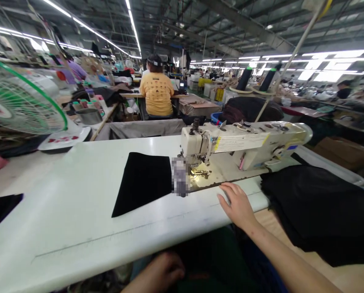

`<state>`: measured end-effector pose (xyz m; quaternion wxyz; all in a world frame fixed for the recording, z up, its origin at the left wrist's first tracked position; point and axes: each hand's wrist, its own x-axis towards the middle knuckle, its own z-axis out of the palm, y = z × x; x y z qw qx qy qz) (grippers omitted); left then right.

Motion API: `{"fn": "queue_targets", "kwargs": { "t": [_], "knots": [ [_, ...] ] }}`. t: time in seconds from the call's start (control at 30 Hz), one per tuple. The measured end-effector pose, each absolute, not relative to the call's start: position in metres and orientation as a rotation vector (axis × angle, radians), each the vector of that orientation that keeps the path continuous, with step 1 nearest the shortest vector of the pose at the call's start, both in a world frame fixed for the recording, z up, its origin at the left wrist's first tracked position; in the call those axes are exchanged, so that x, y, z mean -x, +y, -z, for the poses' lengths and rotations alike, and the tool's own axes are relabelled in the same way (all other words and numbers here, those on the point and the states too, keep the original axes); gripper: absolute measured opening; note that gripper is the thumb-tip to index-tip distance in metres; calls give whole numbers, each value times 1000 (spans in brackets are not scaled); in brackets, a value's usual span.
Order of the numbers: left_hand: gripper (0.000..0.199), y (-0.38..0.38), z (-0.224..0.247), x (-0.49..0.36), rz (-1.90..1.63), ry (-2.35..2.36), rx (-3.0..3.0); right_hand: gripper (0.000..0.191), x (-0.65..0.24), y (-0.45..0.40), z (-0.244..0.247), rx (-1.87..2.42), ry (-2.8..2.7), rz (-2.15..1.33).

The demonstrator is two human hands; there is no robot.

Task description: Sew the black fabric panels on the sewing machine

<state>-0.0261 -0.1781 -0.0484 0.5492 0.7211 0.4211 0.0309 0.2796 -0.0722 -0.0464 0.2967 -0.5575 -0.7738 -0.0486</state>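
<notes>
Nearest the camera, below the tabletop's (78, 191) front edge, the person's left hand (169, 266) lies low over the dark lap, its fingers curled in; I cannot tell whether that grip holds something. From the right, the other forearm reaches up to the tabletop, where the right hand (238, 205) rests palm down with an open grip, fingers a little bent and spread, the fingertips at the front edge of the sewing machine's bed. The industrial sewing machine (240, 142) stands just beyond, its lamp lighting the metal around the presser foot (202, 172). Left of the machine head, a black fabric panel (142, 183) lies flat on the tabletop, well apart from both hands; its right edge meets a pixelated patch, so what sits there is hidden. A heap of black fabric (322, 207) lies right of the right hand, and another dark piece (1, 211) is cut off by the left border. Farther back are a green-rimmed fan (26, 99), a metal pot (89, 116), two dark thread cones (244, 79) and a seated co-worker in a yellow shirt (157, 91), back turned.
</notes>
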Motion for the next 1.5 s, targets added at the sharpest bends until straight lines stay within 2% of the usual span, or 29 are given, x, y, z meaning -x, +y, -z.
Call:
{"fn": "queue_targets", "kwargs": {
  "t": [0.07,0.17,0.23,0.4,0.63,0.83,1.0,1.1,1.23,1.37,1.5],
  "knots": [
    [13,-170,29,25,-187,1033,-1816,27,-281,-72,47,1463,-2055,133],
    [20,-146,-5,30,-616,1232,-2112,26,-284,-73,48,1426,-2045,136],
    [26,-119,-20,34,-743,1421,-2360,26,-285,-73,48,1409,-2040,127],
    [28,-60,-20,34,-265,1585,-2794,25,-286,-75,46,1373,-2037,91],
    [26,-43,-25,25,-89,1486,-2875,23,-287,-74,45,1376,-2013,86],
    [19,-43,-33,22,-178,1536,-2814,18,-262,-89,30,1272,-2085,55],
    [14,-84,-40,6,-286,1465,-2769,28,-215,-102,14,922,-2272,-68],
    [16,-95,-44,0,-318,1370,-2722,19,-201,-98,12,802,-2336,-6],
    [22,-62,-42,6,-404,1158,-2722,18,-201,-93,13,733,-2410,47],
    [31,-16,-28,10,-442,1208,-2851,15,-206,-97,13,702,-2430,33],
    [33,-11,-12,0,-378,1187,-2892,15,-218,-105,16,732,-2499,57]
  ]
}}
